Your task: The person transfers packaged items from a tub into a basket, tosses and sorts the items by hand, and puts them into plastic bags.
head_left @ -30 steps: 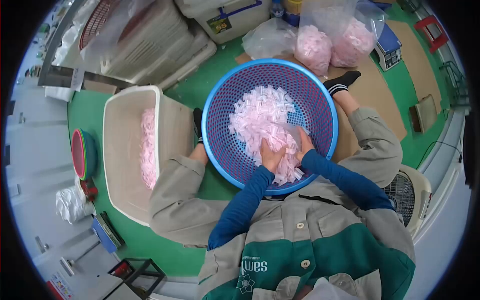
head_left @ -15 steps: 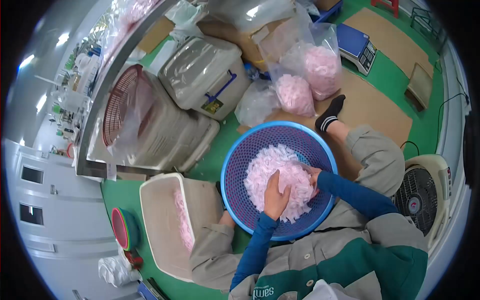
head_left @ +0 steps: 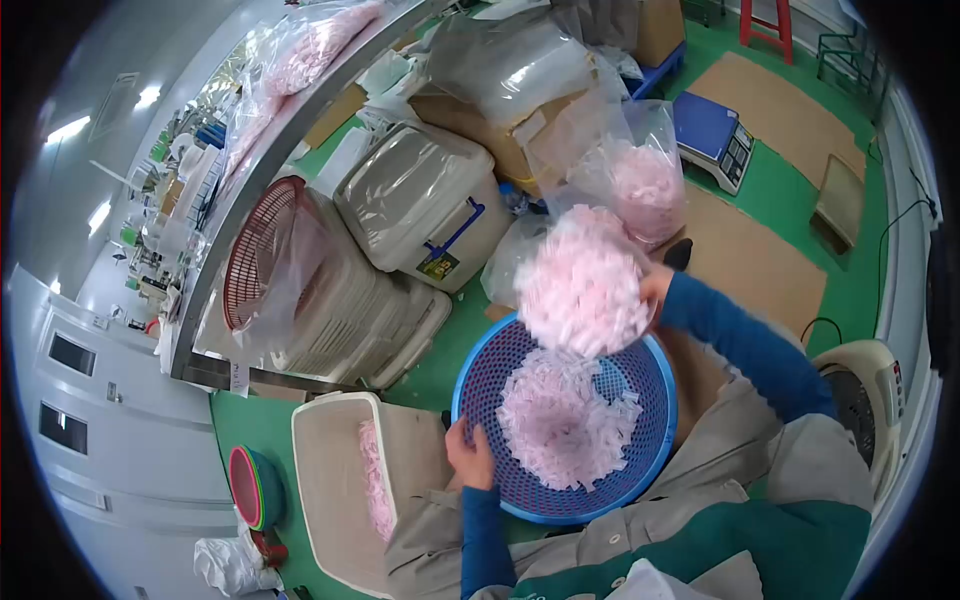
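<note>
A blue perforated basket [head_left: 662, 455] stands in front of me with a heap of small pale-pink strip-like pieces [head_left: 560, 420] inside. Over its far side my right hand [head_left: 656, 288] holds up a big rounded load of the same pink pieces [head_left: 583, 285], blurred by motion. Whether a bowl or bag carries that load is hidden. My left hand [head_left: 470, 456] is at the basket's left rim, thumb on the inner side and fingers toward the outside. Behind the raised load stands a clear bag of pink pieces [head_left: 648, 190].
To the left, a pale plastic tub [head_left: 335, 480] lies on its side with pink pieces in it. Lidded storage boxes [head_left: 420, 200] and a red-brown basket [head_left: 262, 250] are farther back. A blue scale [head_left: 708, 130] sits at the back right, a fan heater [head_left: 865, 400] at my right.
My right hand has risen out of the basket and away from me with the load of pink pieces. My left hand has left the pieces and moved to the left rim.
</note>
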Available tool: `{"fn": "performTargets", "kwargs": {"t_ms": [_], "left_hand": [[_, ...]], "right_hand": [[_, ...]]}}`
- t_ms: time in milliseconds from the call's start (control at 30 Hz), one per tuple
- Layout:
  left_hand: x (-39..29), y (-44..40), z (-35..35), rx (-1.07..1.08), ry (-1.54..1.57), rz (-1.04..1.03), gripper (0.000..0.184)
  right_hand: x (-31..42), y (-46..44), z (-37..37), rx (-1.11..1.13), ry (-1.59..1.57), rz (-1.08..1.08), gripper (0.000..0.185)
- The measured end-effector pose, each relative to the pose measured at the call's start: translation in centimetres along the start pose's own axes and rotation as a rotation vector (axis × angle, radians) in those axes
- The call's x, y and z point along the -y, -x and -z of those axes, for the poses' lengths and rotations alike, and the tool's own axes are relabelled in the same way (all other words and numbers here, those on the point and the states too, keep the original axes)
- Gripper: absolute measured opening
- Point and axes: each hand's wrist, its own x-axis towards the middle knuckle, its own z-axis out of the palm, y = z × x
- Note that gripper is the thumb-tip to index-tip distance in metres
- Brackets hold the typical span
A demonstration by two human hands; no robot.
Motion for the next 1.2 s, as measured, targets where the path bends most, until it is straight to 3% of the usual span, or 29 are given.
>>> {"fn": "performTargets", "kwargs": {"t_ms": [267, 333, 400, 500, 567, 600, 667, 700, 800, 833, 867, 900, 933, 1033, 1067, 1133, 1200], "left_hand": [[10.9, 2.4, 4.7, -0.109, -0.341, 0.243, 0.045], [12.0, 2.8, 4.8, -0.1, -0.348, 0.284, 0.049], [13.0, 3.0, 4.5, -0.116, -0.324, 0.288, 0.052], [15.1, 3.2, 4.4, -0.128, -0.339, 0.216, 0.055], [16.1, 3.6, 4.4, -0.083, -0.334, 0.217, 0.057], [16.3, 3.8, 4.3, -0.071, -0.335, 0.248, 0.058], [16.2, 4.1, 4.0, -0.041, -0.223, 0.327, 0.058], [15.6, 4.1, 3.9, -0.026, -0.264, 0.332, 0.06], [16.3, 4.3, 4.1, 0.129, -0.43, 0.275, 0.06], [16.6, 4.7, 3.9, 0.121, -0.467, 0.155, 0.057], [16.3, 4.9, 3.8, 0.121, -0.463, 0.166, 0.057], [15.7, 5.0, 3.6, 0.142, -0.525, 0.179, 0.055], [15.1, 5.1, 3.5, 0.166, -0.585, 0.191, 0.052], [15.2, 5.3, 3.0, 0.156, -0.677, 0.232, 0.053], [15.2, 5.4, 2.8, 0.156, -0.7, 0.25, 0.055], [15.5, 5.6, 2.5, 0.156, -0.744, 0.291, 0.057], [15.9, 5.8, 2.2, 0.157, -0.785, 0.338, 0.059]], "right_hand": [[20.7, -11.0, 3.9, -0.358, -0.392, -0.044, 0.049], [22.9, -16.6, 7.3, -0.485, -0.205, 0.014, 0.054], [23.8, -16.3, 6.2, -0.606, 0.338, 0.246, 0.054], [22.9, -15.0, 3.5, -0.546, 0.577, 0.368, 0.072], [21.5, -14.8, 1.6, -0.557, 0.857, 0.243, 0.068], [20.5, -16.1, 1.7, -0.518, 1.211, 0.273, 0.071], [17.3, -18.3, 1.0, -0.657, 1.561, 0.376, 0.074], [16.6, -18.3, -0.1, -0.657, 1.6, 0.319, 0.078], [15.5, -16.8, -2.5, -0.654, 1.7, 0.469, 0.083], [15.5, -16.0, -3.3, -0.654, 1.737, 0.519, 0.086], [15.6, -15.1, -3.9, -0.653, 1.773, 0.569, 0.089], [15.5, -15.0, -3.8, -0.686, 1.797, 0.746, 0.075], [15.3, -14.8, -3.8, -0.675, 1.806, 0.741, 0.075], [16.1, -10.7, -5.5, -0.681, 1.608, 1.03, 0.086], [15.9, -9.1, -6.5, -0.669, 1.619, 1.024, 0.086], [14.4, -6.0, -8.4, -0.567, 1.318, 1.326, 0.083], [10.8, -3.5, -9.7, -0.397, 1.353, 1.323, 0.082]]}}
